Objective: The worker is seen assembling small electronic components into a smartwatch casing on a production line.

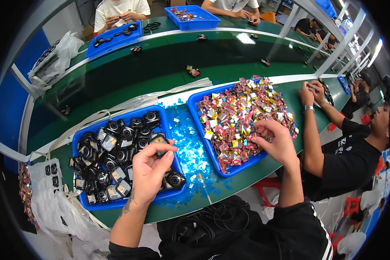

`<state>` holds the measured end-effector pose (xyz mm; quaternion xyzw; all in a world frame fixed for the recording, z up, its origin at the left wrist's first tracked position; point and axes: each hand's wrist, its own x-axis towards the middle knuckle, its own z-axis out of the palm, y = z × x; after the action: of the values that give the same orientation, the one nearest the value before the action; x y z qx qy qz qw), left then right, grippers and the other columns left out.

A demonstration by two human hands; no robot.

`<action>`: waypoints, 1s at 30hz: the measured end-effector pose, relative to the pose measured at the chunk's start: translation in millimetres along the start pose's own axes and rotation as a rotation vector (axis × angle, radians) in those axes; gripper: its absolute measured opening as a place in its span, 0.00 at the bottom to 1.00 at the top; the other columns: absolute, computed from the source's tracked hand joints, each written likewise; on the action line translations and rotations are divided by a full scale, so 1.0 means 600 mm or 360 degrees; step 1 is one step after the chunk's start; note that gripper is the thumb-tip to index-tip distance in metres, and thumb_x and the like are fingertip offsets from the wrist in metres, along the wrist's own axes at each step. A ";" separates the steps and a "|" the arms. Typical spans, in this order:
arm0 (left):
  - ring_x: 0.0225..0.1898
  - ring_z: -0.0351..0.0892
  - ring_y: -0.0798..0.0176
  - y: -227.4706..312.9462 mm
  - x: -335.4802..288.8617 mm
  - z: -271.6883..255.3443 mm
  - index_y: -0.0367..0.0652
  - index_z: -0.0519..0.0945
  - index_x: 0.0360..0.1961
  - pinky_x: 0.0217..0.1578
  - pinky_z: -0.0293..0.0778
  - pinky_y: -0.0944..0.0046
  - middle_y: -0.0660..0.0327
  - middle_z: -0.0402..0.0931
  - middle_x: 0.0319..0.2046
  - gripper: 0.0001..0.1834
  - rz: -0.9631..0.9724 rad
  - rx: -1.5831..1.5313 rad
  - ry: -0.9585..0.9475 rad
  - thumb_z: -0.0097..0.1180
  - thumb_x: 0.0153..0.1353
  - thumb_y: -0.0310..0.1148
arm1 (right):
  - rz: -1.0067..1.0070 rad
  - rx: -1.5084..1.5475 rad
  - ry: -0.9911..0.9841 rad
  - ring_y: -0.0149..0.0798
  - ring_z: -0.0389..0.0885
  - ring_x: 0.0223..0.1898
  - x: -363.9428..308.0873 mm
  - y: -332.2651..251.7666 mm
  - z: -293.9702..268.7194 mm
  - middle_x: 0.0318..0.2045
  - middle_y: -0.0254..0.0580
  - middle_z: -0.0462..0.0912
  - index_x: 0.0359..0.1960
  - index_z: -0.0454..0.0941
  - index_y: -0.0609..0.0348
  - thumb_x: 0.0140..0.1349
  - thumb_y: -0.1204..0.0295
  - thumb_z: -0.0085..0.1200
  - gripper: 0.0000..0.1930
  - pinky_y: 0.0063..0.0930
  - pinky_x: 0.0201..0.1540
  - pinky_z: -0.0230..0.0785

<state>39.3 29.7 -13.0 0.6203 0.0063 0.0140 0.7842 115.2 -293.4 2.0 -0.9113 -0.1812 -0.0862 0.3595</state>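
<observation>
My left hand (pixel 151 171) is closed, thumb and fingers around a black watch case (pixel 159 139) that they partly hide. It is above a blue tray (pixel 184 190) heaped with black watch cases (pixel 110 164), some with round sensor backs up, others showing their inner side. My right hand (pixel 275 141) reaches over a second blue tray (pixel 221 171), thumb and forefinger apart close to the pile. That tray is piled with small red circuit boards (pixel 236 125) bearing yellow and silver parts. Nothing can be made out between the right fingers.
Blue film scraps (pixel 190 160) litter the green table between the trays. A green conveyor belt (pixel 160 65) beyond carries scattered small parts. At right a co-worker (pixel 346 160) sits close, both hands on a small piece. Plastic bags (pixel 58 195) hang at left. Across the belt, other people handle parts.
</observation>
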 end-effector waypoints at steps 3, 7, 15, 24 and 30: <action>0.49 0.73 0.67 0.000 -0.001 -0.004 0.32 0.81 0.42 0.49 0.71 0.67 0.53 0.74 0.49 0.08 0.0049 0.0010 0.0017 0.57 0.62 0.22 | -0.0026 -0.0195 0.0010 0.35 0.77 0.28 0.003 -0.006 0.007 0.29 0.41 0.79 0.37 0.82 0.59 0.50 0.77 0.67 0.12 0.28 0.34 0.72; 0.47 0.74 0.68 -0.004 -0.005 -0.003 0.33 0.81 0.42 0.46 0.73 0.68 0.53 0.74 0.49 0.08 0.0105 0.0042 0.0004 0.58 0.62 0.23 | -0.0066 -0.0130 0.0188 0.30 0.74 0.28 0.007 -0.002 -0.015 0.30 0.37 0.79 0.34 0.82 0.59 0.51 0.79 0.65 0.08 0.24 0.30 0.68; 0.41 0.76 0.71 -0.004 -0.006 0.003 0.34 0.82 0.41 0.41 0.74 0.71 0.57 0.76 0.44 0.08 0.0208 0.0197 -0.0040 0.59 0.62 0.24 | 0.0235 0.0834 0.0105 0.20 0.69 0.32 0.028 0.012 -0.032 0.31 0.27 0.76 0.43 0.78 0.65 0.62 0.78 0.55 0.09 0.15 0.32 0.61; 0.42 0.76 0.71 -0.008 -0.007 0.001 0.35 0.83 0.41 0.41 0.74 0.70 0.60 0.76 0.42 0.08 0.0178 0.0212 -0.0074 0.58 0.62 0.25 | 0.0065 0.1126 -0.0003 0.29 0.76 0.39 0.013 -0.007 -0.013 0.36 0.36 0.79 0.41 0.80 0.65 0.59 0.79 0.57 0.08 0.22 0.44 0.70; 0.30 0.70 0.75 -0.017 -0.006 -0.005 0.41 0.85 0.42 0.38 0.72 0.71 0.60 0.75 0.44 0.14 0.0302 0.0605 -0.0022 0.66 0.52 0.24 | 0.0081 0.1101 0.0010 0.27 0.78 0.35 0.014 -0.074 0.010 0.35 0.40 0.81 0.37 0.82 0.68 0.54 0.86 0.60 0.08 0.20 0.39 0.70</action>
<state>35.5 30.1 -23.7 0.7549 -0.0550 0.0821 0.6484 105.5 -256.7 27.7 -0.7393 -0.1759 -0.0134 0.6498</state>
